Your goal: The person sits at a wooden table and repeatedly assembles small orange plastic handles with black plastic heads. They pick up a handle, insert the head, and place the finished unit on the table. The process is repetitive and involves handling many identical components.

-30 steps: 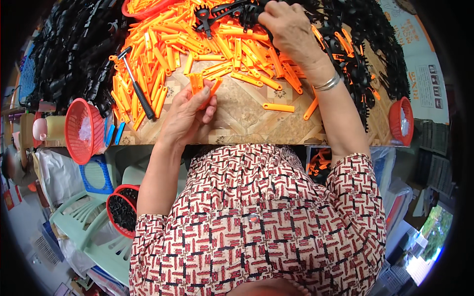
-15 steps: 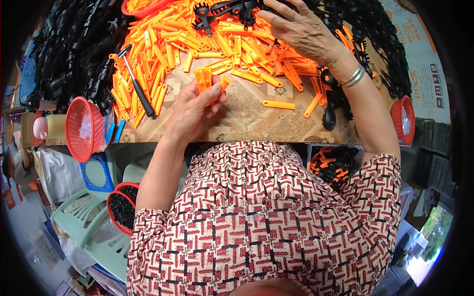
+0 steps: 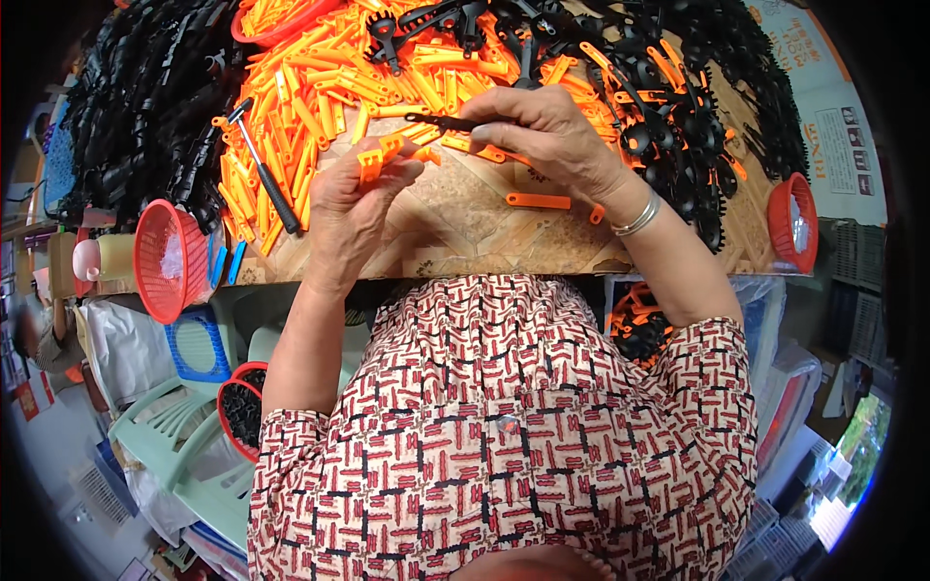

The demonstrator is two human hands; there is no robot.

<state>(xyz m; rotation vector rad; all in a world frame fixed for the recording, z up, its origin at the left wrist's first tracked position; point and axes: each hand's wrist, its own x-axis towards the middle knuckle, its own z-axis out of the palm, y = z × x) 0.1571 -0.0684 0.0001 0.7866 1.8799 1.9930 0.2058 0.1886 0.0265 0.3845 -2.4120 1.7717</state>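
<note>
Several orange plastic handles (image 3: 371, 165) are bunched in my left hand (image 3: 347, 218), its fingers closed round them above the near table edge. My right hand (image 3: 557, 136) pinches a black kitchen utensil piece (image 3: 455, 123), whose narrow stem points left toward the handles without clearly touching them. The rest of that piece is hidden by my fingers. Beyond both hands spreads a large heap of orange handles (image 3: 320, 77). A loose orange handle (image 3: 539, 201) lies on the table below my right hand. Black slotted utensil heads (image 3: 386, 39) rest on the heap's far side.
A hammer (image 3: 262, 165) lies left of the heap. Black parts pile up at the far left (image 3: 145, 107) and right (image 3: 678, 126). Red baskets stand at the left (image 3: 167, 261) and right (image 3: 792, 223) edges, a red bowl (image 3: 281, 31) at the back. Blue strips (image 3: 235, 261) lie near the left basket.
My right hand has come back from the far utensil pile toward my left hand, now with a black utensil piece. My left hand has shifted slightly left, still gripping the orange handles.
</note>
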